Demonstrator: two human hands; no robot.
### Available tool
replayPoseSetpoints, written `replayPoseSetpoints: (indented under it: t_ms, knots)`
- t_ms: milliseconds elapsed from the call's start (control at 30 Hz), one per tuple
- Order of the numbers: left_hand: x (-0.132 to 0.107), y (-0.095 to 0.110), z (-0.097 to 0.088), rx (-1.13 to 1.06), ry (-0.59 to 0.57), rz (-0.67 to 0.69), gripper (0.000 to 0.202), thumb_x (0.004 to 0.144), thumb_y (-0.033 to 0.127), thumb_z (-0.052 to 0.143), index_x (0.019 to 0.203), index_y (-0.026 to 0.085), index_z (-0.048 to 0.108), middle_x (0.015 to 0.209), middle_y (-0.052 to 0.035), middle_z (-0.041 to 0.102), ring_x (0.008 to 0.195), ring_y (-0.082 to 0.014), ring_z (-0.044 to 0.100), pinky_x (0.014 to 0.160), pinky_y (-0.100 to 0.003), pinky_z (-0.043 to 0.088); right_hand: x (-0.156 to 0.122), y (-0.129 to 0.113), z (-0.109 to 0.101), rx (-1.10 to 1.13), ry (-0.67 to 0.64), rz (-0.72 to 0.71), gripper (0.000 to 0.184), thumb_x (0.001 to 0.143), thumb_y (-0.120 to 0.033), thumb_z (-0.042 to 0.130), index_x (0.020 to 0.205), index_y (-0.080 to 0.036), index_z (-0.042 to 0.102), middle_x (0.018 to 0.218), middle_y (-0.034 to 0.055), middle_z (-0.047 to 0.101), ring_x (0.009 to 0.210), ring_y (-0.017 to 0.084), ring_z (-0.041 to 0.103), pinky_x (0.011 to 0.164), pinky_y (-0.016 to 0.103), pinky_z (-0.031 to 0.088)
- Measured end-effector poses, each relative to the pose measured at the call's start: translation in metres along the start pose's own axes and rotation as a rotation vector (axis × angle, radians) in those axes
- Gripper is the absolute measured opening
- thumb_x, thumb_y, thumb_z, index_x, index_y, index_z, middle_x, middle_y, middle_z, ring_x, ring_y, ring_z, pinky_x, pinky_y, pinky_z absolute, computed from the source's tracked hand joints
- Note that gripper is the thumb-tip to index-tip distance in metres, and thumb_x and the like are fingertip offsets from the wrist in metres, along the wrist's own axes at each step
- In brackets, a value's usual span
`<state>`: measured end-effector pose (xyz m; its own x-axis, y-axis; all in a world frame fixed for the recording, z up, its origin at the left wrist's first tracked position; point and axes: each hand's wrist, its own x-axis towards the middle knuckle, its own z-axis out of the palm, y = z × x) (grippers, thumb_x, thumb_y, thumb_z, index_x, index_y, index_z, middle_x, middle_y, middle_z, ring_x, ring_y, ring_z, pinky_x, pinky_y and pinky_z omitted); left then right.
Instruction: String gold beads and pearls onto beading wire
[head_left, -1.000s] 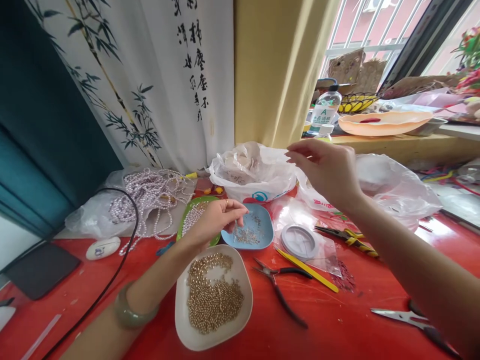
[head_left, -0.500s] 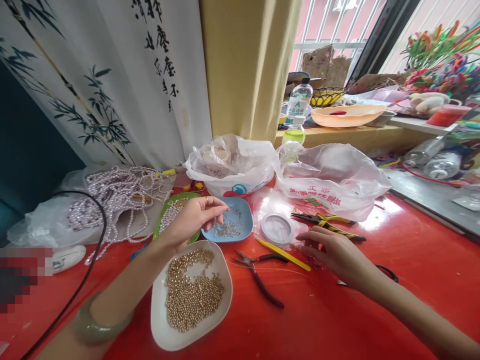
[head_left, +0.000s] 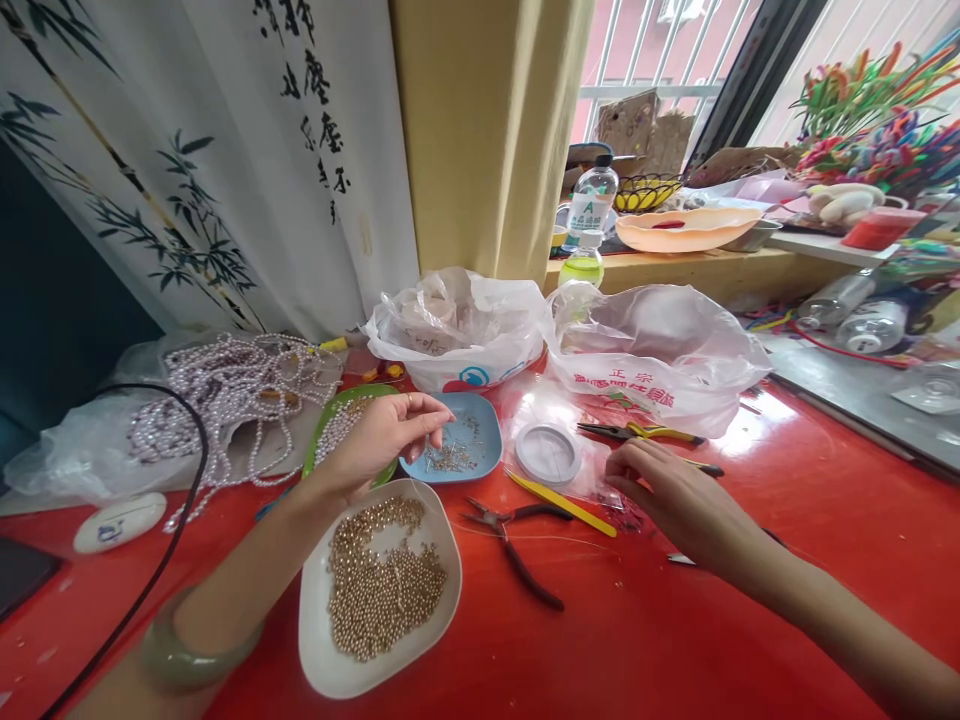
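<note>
My left hand [head_left: 386, 432] is held over the near edge of a blue tray [head_left: 491, 425] of small metal pins. Its thumb and forefinger are pinched together; whatever they hold is too small to make out. Bunched and pointing down, the fingers of my right hand [head_left: 667, 495] are beside a few tiny dark red bits [head_left: 626, 518] on the table. What these fingers hold, if anything, is hidden. Gold beads [head_left: 390, 590] fill much of a white tray [head_left: 319, 650] below my left hand. A green tray [head_left: 316, 440] of pale beads lies partly behind that wrist.
Dark-handled pliers [head_left: 517, 560] and a yellow stick [head_left: 562, 503] lie between my hands. Beyond are a white spool [head_left: 547, 453], yellow-and-black pliers [head_left: 667, 434] and two plastic bags [head_left: 487, 345]. Strings of pearl-like beads [head_left: 225, 390] and a white mouse [head_left: 120, 522] are at left.
My right hand has shifted slightly and its fingers have drawn closer together. My left hand stays pinched over the blue tray. The whole view has moved a little.
</note>
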<state>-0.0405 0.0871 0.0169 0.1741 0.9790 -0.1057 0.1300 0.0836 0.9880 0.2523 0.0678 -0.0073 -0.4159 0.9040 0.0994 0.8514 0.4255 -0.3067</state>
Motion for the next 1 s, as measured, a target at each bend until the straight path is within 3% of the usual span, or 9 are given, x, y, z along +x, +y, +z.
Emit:
replayPoseSetpoints:
  t_ms: [233,433,600,767,900,1000]
  knots:
    - [0.000,-0.001,0.000,0.009,-0.012,-0.004,0.015,0.071,0.029,0.060,0.074,0.015,0.059,0.057,0.0022,0.054,0.042,-0.0037,0.036,0.040,-0.019,0.026,-0.025,-0.017,0.000,-0.035,-0.260,-0.157,0.018,0.082,-0.011,0.042,0.078,-0.019,0.058,0.078,0.0037,0.062,0.067,0.015,0.058,0.057,0.024,0.042]
    - [-0.001,-0.001,0.001,0.022,-0.013,-0.009,0.016,0.070,0.030,0.060,0.074,0.015,0.059,0.057,0.0023,0.054,0.041,-0.0041,0.036,0.040,-0.019,0.025,-0.023,-0.034,0.007,-0.467,-0.108,-0.483,0.015,0.071,-0.003,0.055,0.068,-0.016,0.062,0.067,0.0044,0.063,0.061,0.019,0.058,0.054,0.029,0.040]
    - [-0.002,-0.001,0.001,0.028,-0.013,-0.007,0.017,0.071,0.030,0.060,0.075,0.014,0.058,0.058,0.0022,0.054,0.042,-0.0038,0.036,0.041,-0.019,0.026,-0.016,-0.047,0.012,-0.675,-0.177,-0.573,0.011,0.062,-0.003,0.064,0.063,-0.014,0.065,0.058,0.0044,0.061,0.056,0.019,0.056,0.048,0.030,0.034]
    - [-0.003,0.002,0.002,0.013,-0.010,-0.004,0.015,0.071,0.029,0.060,0.073,0.014,0.058,0.057,0.0017,0.054,0.042,-0.0036,0.036,0.041,-0.019,0.026,-0.005,-0.035,0.003,-0.580,-0.268,-0.669,0.012,0.068,-0.005,0.062,0.062,-0.015,0.062,0.061,0.0026,0.061,0.059,0.016,0.054,0.051,0.029,0.031]
    - [-0.002,0.002,0.002,-0.014,-0.006,-0.011,0.015,0.069,0.027,0.061,0.073,0.013,0.058,0.057,0.0013,0.054,0.042,-0.0038,0.036,0.040,-0.019,0.026,0.004,-0.024,-0.012,-0.404,-0.263,-0.690,0.024,0.081,-0.004,0.044,0.064,-0.016,0.057,0.064,0.0022,0.058,0.058,0.013,0.050,0.053,0.028,0.030]
    - [-0.002,0.001,0.002,-0.014,-0.021,0.002,0.015,0.070,0.028,0.061,0.074,0.013,0.058,0.057,0.0015,0.054,0.042,-0.0038,0.037,0.041,-0.018,0.027,0.004,-0.020,-0.020,-0.331,-0.270,-0.672,0.031,0.083,-0.005,0.036,0.063,-0.017,0.056,0.065,0.0027,0.058,0.061,0.014,0.049,0.054,0.027,0.031]
